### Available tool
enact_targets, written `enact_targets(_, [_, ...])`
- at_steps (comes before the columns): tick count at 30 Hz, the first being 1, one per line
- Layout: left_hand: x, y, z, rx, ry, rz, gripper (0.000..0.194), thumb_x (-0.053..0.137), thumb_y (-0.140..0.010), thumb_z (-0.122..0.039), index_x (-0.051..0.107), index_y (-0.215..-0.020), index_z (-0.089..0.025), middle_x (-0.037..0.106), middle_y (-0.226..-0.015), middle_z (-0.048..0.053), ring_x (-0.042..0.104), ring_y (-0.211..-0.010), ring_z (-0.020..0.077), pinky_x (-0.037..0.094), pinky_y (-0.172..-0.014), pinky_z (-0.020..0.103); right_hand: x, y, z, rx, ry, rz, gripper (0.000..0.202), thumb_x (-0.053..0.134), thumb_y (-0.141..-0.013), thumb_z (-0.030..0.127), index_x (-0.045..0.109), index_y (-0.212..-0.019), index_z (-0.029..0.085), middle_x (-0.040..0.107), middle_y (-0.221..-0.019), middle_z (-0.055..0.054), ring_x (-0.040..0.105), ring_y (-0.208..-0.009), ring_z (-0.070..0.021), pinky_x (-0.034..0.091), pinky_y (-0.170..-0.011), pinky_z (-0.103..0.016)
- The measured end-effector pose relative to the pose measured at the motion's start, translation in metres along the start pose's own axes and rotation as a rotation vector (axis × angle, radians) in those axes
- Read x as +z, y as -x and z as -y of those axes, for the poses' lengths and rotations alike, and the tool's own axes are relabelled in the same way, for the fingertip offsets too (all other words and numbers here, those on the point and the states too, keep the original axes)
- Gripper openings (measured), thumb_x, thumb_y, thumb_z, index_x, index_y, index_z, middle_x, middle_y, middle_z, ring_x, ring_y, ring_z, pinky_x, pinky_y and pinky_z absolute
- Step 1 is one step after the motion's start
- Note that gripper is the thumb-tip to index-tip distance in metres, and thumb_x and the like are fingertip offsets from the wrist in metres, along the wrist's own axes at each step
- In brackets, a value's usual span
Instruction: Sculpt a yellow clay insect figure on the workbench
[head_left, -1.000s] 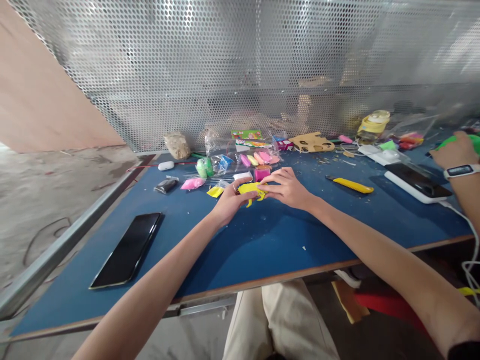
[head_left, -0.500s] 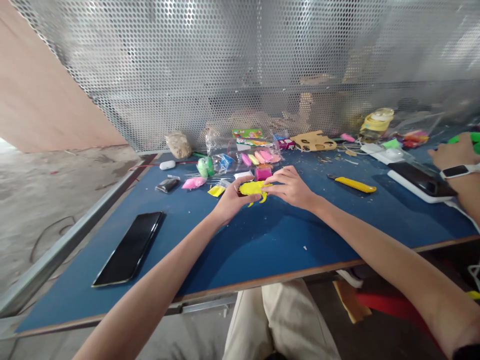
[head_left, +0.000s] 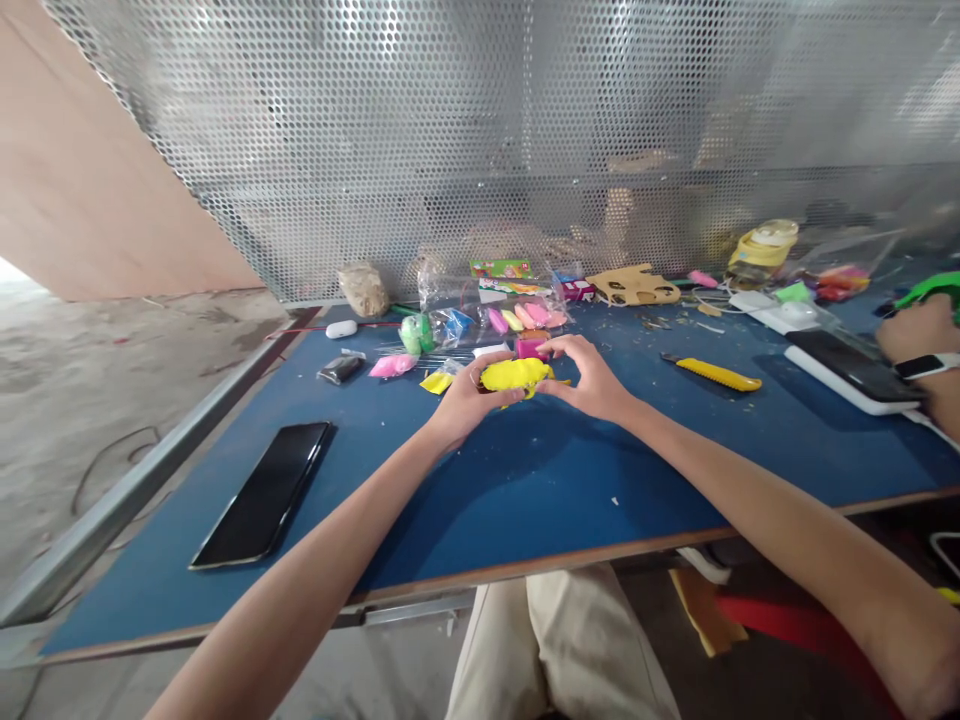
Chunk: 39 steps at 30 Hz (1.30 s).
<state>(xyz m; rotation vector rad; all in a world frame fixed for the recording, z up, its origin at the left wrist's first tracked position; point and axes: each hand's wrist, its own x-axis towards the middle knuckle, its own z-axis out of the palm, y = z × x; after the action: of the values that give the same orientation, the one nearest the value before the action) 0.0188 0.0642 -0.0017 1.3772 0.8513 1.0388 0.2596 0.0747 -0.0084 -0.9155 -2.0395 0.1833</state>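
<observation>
A lumpy yellow modelling clay piece (head_left: 514, 374) with thin strips hanging at its lower right is held just above the blue table (head_left: 480, 510). My left hand (head_left: 466, 398) is closed round its left end, thumb in front and fingers mostly hidden behind. At the right end, my right hand (head_left: 589, 380) has its thumb low against the clay and its forefinger over the far side. Behind the hands lies a magenta packet (head_left: 531, 347). An opened yellow clay packet (head_left: 438, 381) is left of my left hand, beside a pink clay packet (head_left: 393, 366).
A black phone (head_left: 264, 495) lies at left, a yellow box cutter (head_left: 716, 375) at right. Farther right are a power bank (head_left: 847, 380) and a co-worker's hand (head_left: 919, 335). A perforated metal panel (head_left: 450, 130) stands behind. Clay bags (head_left: 525, 316) and a yellow-banded jar (head_left: 761, 252) line the back.
The yellow clay has turned so that its broad face shows more and its strips less. My right fingers have spread from a pinch to either side of its right end.
</observation>
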Motion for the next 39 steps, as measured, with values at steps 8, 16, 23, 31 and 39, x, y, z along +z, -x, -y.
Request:
enact_targets(8, [-0.001,0.001,-0.002,0.007,-0.033,0.005,0.074,0.091,-0.068,-0.031,0.064,-0.136,-0.019,0.074,-0.115,0.008,0.069,-0.095,0.0194,0.055,-0.085,0.030,0.007,-0.002,0.001,0.044,-0.158,-0.042,0.046,0.078,-0.080,0.063,0.066,-0.105,0.026,0.066,-0.108,-0.006,0.062,-0.101,-0.0249,0.050,-0.093,-0.042])
enact_targets(16, [0.000,-0.002,0.003,0.016,-0.005,-0.032,0.060,0.090,-0.070,-0.032,0.070,-0.124,-0.018,0.075,-0.106,0.006,0.069,-0.089,0.0175,0.054,-0.083,0.029,0.002,0.002,0.011,-0.233,0.186,-0.045,0.029,0.068,-0.095,0.044,0.073,-0.123,0.045,0.064,-0.134,-0.001,0.055,-0.123,-0.0262,0.039,-0.107,-0.050])
enact_targets(23, [0.002,0.000,0.002,-0.007,0.125,0.031,0.053,0.084,-0.079,-0.037,0.068,-0.126,-0.018,0.073,-0.118,0.010,0.071,-0.100,0.0221,0.055,-0.090,0.035,0.001,0.003,0.012,-0.300,0.259,-0.061,0.029,0.067,-0.097,0.039,0.073,-0.124,0.047,0.065,-0.136,0.001,0.054,-0.122,-0.0243,0.038,-0.106,-0.048])
enact_targets(31, [0.000,0.001,0.005,-0.004,0.010,0.017,0.048,0.080,-0.083,-0.039,0.069,-0.126,-0.021,0.073,-0.102,0.005,0.068,-0.083,0.0156,0.050,-0.069,0.024,0.003,0.004,0.010,-0.327,0.240,-0.030,0.024,0.066,-0.098,0.037,0.076,-0.118,0.045,0.068,-0.132,0.001,0.053,-0.122,-0.0239,0.037,-0.106,-0.047])
enact_targets(39, [0.001,0.001,0.004,0.051,-0.028,0.007,0.054,0.086,-0.074,-0.032,0.071,-0.124,-0.017,0.073,-0.106,0.008,0.067,-0.084,0.0167,0.051,-0.074,0.027,0.002,0.004,0.012,-0.300,0.199,-0.043,0.021,0.066,-0.098,0.035,0.078,-0.113,0.044,0.069,-0.129,0.001,0.055,-0.120,-0.0232,0.037,-0.105,-0.046])
